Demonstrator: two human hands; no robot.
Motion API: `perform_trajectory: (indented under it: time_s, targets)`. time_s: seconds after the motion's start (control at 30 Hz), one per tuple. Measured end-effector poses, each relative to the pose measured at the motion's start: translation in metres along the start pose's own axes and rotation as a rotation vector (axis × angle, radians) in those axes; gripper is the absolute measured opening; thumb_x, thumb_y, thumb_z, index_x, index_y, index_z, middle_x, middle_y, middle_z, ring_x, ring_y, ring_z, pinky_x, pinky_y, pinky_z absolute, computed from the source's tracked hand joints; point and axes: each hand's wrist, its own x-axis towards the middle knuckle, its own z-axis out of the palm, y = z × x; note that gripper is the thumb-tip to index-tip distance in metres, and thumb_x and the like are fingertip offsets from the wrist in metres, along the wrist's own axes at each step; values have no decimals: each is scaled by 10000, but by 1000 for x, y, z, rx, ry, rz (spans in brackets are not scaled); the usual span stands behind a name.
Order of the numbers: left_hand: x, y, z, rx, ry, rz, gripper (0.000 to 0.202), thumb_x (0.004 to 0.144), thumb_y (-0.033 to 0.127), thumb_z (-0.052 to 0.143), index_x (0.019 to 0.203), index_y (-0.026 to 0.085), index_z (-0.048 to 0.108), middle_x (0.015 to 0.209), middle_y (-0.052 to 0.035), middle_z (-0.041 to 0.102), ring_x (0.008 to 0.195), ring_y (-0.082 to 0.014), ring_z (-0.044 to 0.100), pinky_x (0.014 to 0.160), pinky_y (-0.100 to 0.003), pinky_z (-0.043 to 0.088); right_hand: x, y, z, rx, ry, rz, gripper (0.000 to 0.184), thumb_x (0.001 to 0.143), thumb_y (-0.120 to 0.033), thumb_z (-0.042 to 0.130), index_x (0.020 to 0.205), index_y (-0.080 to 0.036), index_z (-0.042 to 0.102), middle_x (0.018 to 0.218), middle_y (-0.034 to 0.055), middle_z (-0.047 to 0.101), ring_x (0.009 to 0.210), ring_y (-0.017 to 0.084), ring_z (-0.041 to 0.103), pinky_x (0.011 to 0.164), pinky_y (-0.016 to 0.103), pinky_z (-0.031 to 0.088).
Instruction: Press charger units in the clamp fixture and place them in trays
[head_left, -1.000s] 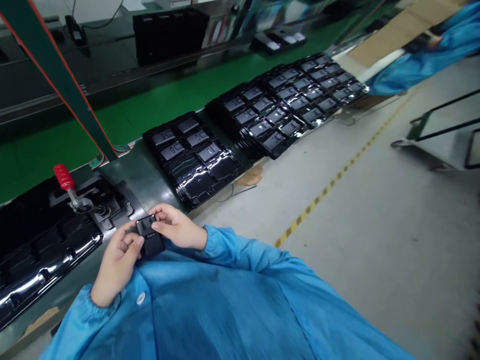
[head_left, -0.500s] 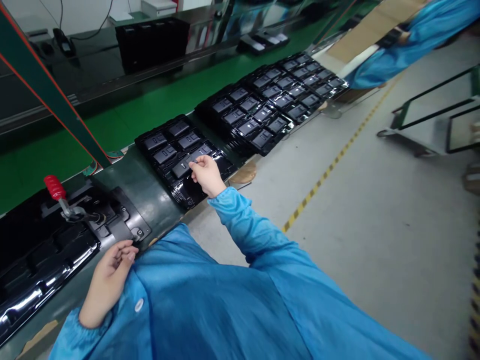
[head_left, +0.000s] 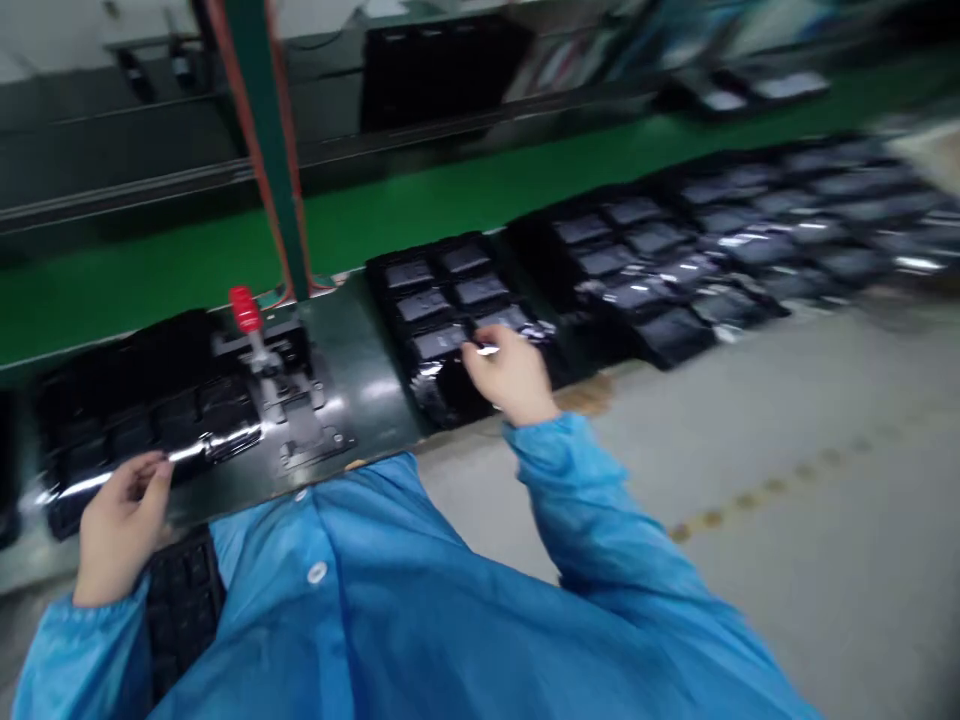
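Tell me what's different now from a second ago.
The small black rectangular device, held in both hands before, now sits in the glossy black plastic tray. The right hand moved rightward to that tray; blur hides whether its grip has released. The left hand let go and moved left, nearest another glossy black tray. The red-handled metal clamp stayed put.

Black tray (head_left: 451, 402), blue coat (head_left: 465, 625), red clamp handle (head_left: 244, 310)
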Motion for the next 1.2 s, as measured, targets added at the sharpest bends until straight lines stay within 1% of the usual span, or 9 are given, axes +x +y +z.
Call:
perform_trajectory:
  time_s: [0.13,0.23,0.33,0.47,0.67,0.8,0.93,1.1,1.2]
  targets:
    - [25,-61,-48,221,307,-125,459,911,511,590,1171,165,745,1084,-125,779,1055,-325,722,1021,-459,570,-10,-11,2,-59,240,-249,215,927,-377,601,950,-196,715,847,140,745,782,268,701,767,415,541]
    - [34,-108,-79,408,366,-246,543,890,504,599,1244,111,724,1220,-218,736,1212,-400,655,1099,-533,510,-32,-40,11,115,251,-518,33,880,-228,706,856,-235,685,791,118,754,736,239,727,717,376,567]
    - [32,-144,-89,406,275,-405,628,855,527,645,1278,66,700,1242,-275,719,1230,-442,638,1071,-552,510,-71,-80,21,334,27,-731,102,927,-158,678,937,-260,682,849,81,768,791,238,757,750,378,611]
    - [26,-169,-80,309,168,-431,515,846,453,667,1150,44,742,1199,-291,732,1207,-441,649,1071,-528,497,-120,-120,41,512,-280,-760,93,985,-168,621,989,-249,665,897,52,752,796,205,749,734,348,629]
    - [26,-162,-68,217,222,-396,443,967,451,553,1150,94,742,1119,-200,771,1065,-332,700,963,-424,518,-141,-141,60,646,-549,-799,101,1016,-193,601,968,-234,680,882,39,736,772,175,729,682,284,619]
    - [30,-142,-64,147,182,-319,540,995,544,533,1182,69,707,1072,-132,750,1005,-253,690,899,-345,486,-141,-153,63,662,-574,-756,127,1017,-194,587,935,-231,678,866,43,722,751,174,717,663,283,603]
    - [33,-129,-66,89,138,-283,655,953,622,569,1201,24,665,978,-60,700,940,-207,649,854,-327,438,-143,-157,63,691,-602,-759,130,1014,-197,584,932,-239,676,855,42,720,746,185,714,662,296,602]
    - [40,-128,-73,-44,131,-363,429,925,472,599,950,55,695,762,-13,655,812,-191,612,775,-312,445,-143,-155,63,694,-589,-715,139,1015,-215,580,915,-239,674,840,39,713,707,182,708,611,286,581]
    - [43,-127,-78,-150,185,-390,310,910,385,568,920,101,692,784,-25,694,812,-202,636,747,-303,502,-143,-154,62,704,-575,-700,142,1007,-210,584,901,-238,676,828,35,712,691,179,707,595,279,575]
